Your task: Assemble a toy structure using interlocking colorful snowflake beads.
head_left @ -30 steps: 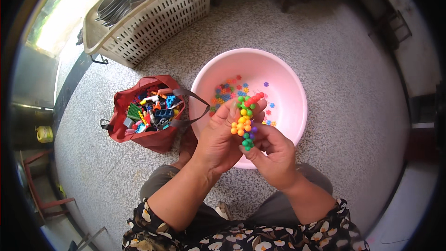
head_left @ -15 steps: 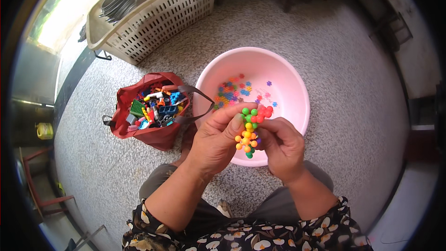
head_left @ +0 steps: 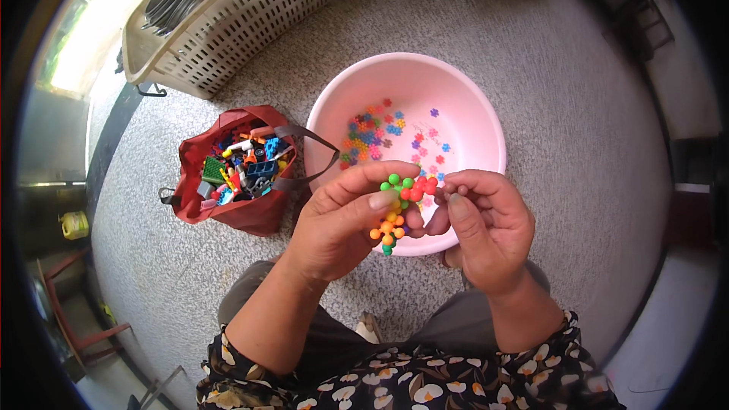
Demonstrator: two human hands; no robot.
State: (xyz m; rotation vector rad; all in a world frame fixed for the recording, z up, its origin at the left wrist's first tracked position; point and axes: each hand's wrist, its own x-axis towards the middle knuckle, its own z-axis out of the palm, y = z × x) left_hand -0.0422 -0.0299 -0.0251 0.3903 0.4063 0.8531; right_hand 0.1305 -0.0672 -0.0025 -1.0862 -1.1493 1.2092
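Note:
My left hand (head_left: 343,209) pinches a joined cluster of knobbly plastic snowflake beads (head_left: 389,229) in green, red, yellow and orange, with a dark green piece at its lower end. The cluster is held up over the near part of a pink basin (head_left: 482,106). Just to its right is my right hand (head_left: 490,224), thumb and fingers drawn together close to the red beads. Whatever lies between those fingertips, if anything, is too small to make out. Loose snowflake beads (head_left: 372,137) of many colours lie in the basin, mostly on its left side.
Left of the basin stands a red cloth bag (head_left: 262,216) full of mixed building toys, its dark strap reaching the basin's rim. A cream slatted crate (head_left: 250,26) holding dark items is at the far left. A reddish chair frame (head_left: 80,342) stands at the left edge.
My right hand has come off the bead cluster and moved right. My left hand keeps its hold. The view has shifted, so basin, bag and crate appear slightly higher and further left.

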